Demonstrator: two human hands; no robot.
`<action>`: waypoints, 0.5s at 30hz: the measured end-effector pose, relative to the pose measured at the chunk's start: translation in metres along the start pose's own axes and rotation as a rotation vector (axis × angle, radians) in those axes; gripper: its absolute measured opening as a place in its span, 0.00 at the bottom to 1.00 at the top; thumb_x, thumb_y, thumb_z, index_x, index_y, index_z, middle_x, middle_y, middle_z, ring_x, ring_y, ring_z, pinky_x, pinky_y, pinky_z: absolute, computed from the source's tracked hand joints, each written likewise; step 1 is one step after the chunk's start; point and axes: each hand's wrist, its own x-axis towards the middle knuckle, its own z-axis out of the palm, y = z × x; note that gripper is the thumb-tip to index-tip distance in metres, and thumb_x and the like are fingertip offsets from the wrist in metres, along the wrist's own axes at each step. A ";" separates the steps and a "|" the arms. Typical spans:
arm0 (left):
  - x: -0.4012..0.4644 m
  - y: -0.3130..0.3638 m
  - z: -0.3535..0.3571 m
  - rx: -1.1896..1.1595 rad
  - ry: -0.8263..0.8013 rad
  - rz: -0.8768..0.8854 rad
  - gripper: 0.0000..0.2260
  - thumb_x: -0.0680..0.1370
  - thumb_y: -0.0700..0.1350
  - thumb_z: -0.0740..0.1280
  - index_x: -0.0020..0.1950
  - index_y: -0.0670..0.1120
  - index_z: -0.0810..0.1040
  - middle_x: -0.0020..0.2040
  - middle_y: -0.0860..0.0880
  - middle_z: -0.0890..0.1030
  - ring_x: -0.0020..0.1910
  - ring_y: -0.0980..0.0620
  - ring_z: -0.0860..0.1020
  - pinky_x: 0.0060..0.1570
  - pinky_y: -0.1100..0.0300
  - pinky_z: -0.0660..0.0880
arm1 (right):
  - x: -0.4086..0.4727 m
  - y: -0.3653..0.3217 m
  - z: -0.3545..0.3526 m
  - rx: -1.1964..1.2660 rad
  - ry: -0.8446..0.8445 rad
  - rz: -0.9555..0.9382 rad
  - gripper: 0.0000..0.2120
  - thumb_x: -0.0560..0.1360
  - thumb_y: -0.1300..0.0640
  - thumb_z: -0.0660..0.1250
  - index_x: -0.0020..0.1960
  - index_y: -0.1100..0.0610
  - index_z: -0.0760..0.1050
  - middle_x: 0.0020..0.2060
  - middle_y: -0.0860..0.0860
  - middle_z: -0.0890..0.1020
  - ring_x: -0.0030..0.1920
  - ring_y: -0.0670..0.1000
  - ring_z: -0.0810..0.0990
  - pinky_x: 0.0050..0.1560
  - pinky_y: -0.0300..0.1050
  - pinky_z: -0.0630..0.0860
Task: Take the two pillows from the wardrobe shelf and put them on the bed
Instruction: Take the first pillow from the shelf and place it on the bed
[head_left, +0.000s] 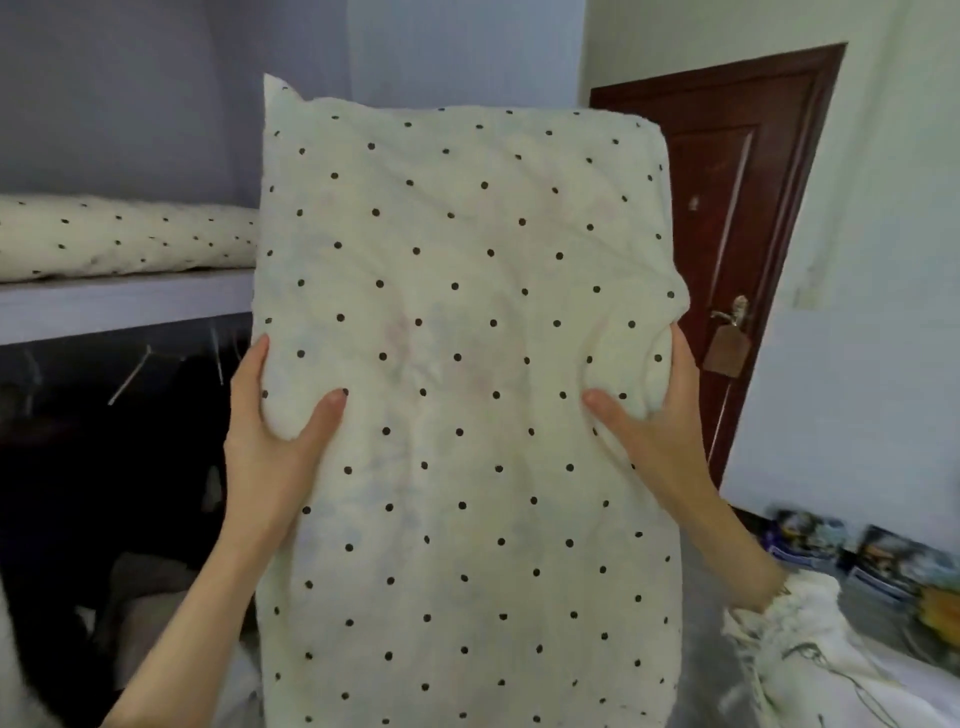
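A cream pillow with black dots (462, 395) stands upright in front of me, filling the middle of the view. My left hand (275, 426) grips its left edge and my right hand (649, 421) grips its right edge, thumbs pressed into the front. A second pillow of the same dotted fabric (124, 239) lies flat on the white wardrobe shelf (119, 306) at the left, apart from both hands. A corner of the bed (852, 675) with pale crumpled bedding shows at the lower right.
Below the shelf, dark clothes hang on hangers (130, 374) in the wardrobe. A dark red door (737, 234) with a metal handle stands behind the pillow at the right. Colourful boxes or books (883, 561) lie along the wall by the bed.
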 end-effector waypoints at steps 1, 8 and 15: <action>-0.010 0.007 0.016 -0.019 -0.027 0.012 0.32 0.70 0.55 0.71 0.70 0.62 0.60 0.61 0.74 0.65 0.57 0.79 0.65 0.52 0.77 0.64 | -0.005 0.003 -0.023 -0.017 0.033 0.021 0.45 0.62 0.35 0.71 0.72 0.41 0.53 0.60 0.31 0.63 0.59 0.25 0.62 0.57 0.32 0.61; -0.068 0.038 0.152 -0.130 -0.299 0.055 0.32 0.71 0.55 0.70 0.71 0.61 0.59 0.57 0.85 0.60 0.58 0.80 0.62 0.52 0.84 0.59 | -0.039 0.036 -0.169 -0.235 0.283 0.120 0.40 0.66 0.41 0.69 0.72 0.42 0.53 0.66 0.40 0.62 0.65 0.40 0.62 0.63 0.42 0.61; -0.109 0.046 0.288 -0.340 -0.520 -0.067 0.31 0.67 0.61 0.71 0.64 0.74 0.60 0.65 0.71 0.68 0.64 0.67 0.68 0.63 0.56 0.70 | -0.041 0.078 -0.272 -0.445 0.461 0.197 0.43 0.65 0.39 0.68 0.74 0.47 0.53 0.70 0.43 0.62 0.69 0.44 0.62 0.68 0.50 0.62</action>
